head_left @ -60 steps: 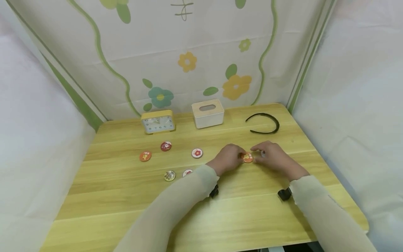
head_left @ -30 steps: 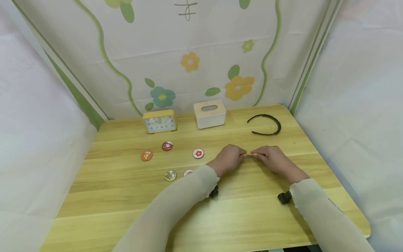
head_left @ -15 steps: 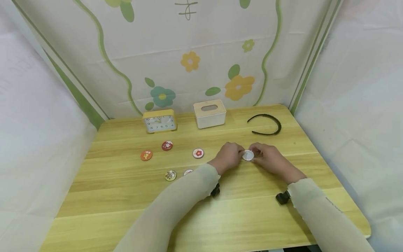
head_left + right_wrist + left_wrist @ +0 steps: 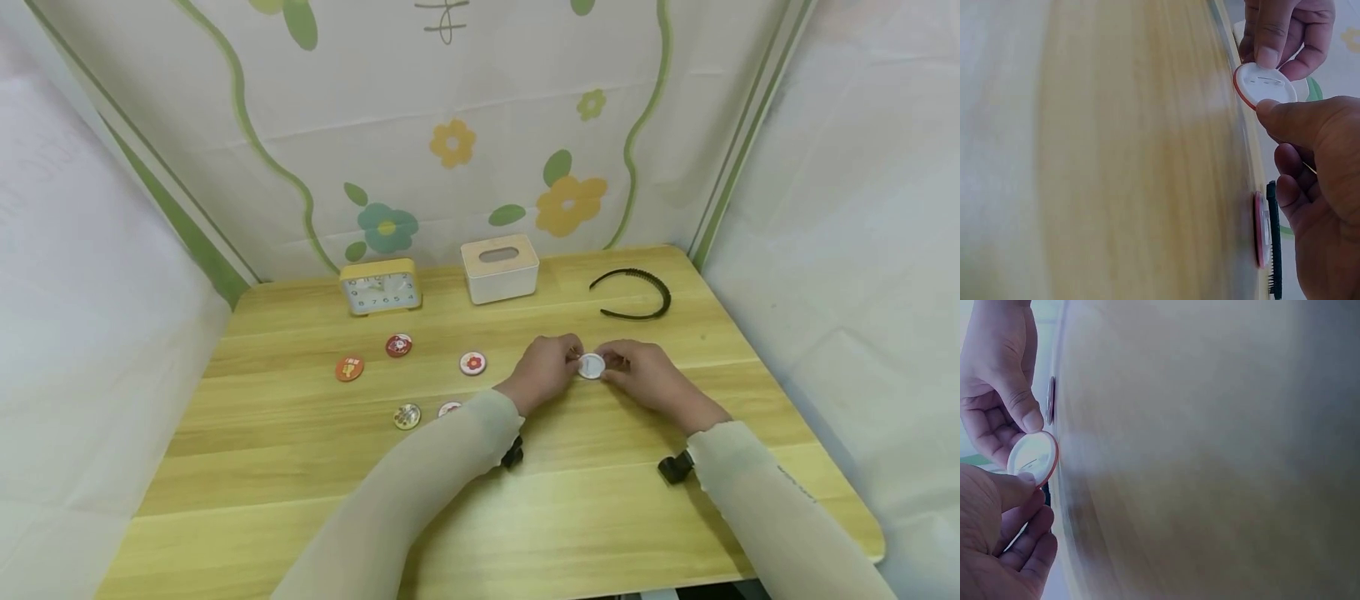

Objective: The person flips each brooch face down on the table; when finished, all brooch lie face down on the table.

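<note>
Both hands pinch one round pin badge (image 4: 591, 366) over the right part of the table. Its white back with the pin faces up in the head view, and an orange-red rim shows at its edge in the right wrist view. My left hand (image 4: 542, 368) holds its left edge between thumb and fingers, while my right hand (image 4: 643, 375) grips the opposite edge. Another badge (image 4: 1262, 228) lies on the table by the right hand, hidden in the head view. To the left lie a flower badge (image 4: 472, 362), a red badge (image 4: 398, 345), an orange badge (image 4: 349, 368) and a yellowish badge (image 4: 407, 417).
One more white badge (image 4: 448, 408) is partly covered by the left sleeve. Along the back of the wooden table (image 4: 600, 517) stand a yellow clock (image 4: 381, 287) and a tissue box (image 4: 500, 271). A black headband (image 4: 666, 298) lies at the back right.
The badge between the hands has been turned over: its orange printed face showed two seconds ago, then its edge, and now its white back. Both hands stay at about the same spot.
</note>
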`<state>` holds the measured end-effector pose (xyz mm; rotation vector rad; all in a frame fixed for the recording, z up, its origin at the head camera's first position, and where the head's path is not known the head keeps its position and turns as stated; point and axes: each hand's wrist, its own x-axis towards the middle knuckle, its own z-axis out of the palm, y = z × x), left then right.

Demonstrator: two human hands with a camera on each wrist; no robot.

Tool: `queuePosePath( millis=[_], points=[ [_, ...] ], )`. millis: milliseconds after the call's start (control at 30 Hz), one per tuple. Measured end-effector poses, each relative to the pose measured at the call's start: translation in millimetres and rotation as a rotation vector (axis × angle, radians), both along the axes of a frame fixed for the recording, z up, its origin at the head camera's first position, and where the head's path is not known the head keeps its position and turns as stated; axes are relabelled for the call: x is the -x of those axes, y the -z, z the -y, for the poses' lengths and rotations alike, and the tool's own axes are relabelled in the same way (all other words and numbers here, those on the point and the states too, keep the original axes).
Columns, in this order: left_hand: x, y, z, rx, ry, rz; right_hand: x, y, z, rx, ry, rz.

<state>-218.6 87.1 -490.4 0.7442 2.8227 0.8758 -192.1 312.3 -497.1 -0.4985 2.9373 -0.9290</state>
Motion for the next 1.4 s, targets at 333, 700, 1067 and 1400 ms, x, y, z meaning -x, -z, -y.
queuePosePath(
  millis=[333,700,1067,1400],
  points=[
    [0.8,-3.4,0.1,0.026,0.041,-0.009,1.7,1.0,-2.7,0.031,-0.002,0.016],
    [1.5,2.3,-2.4,0.035,0.084,0.005,0.0,-1.1,-3.3,-0.005,-0.02,0.017],
    [1.6,3.8,-3.3,0.094,0.095,-0.014,2.4,-3.1,-3.8,-0.031,-0.049,0.044],
    [0.3,2.6,-0.9,0.105,0.093,-0.013,5.1,-2.8,-4.2,-0.039,-0.05,0.058]
  ],
)
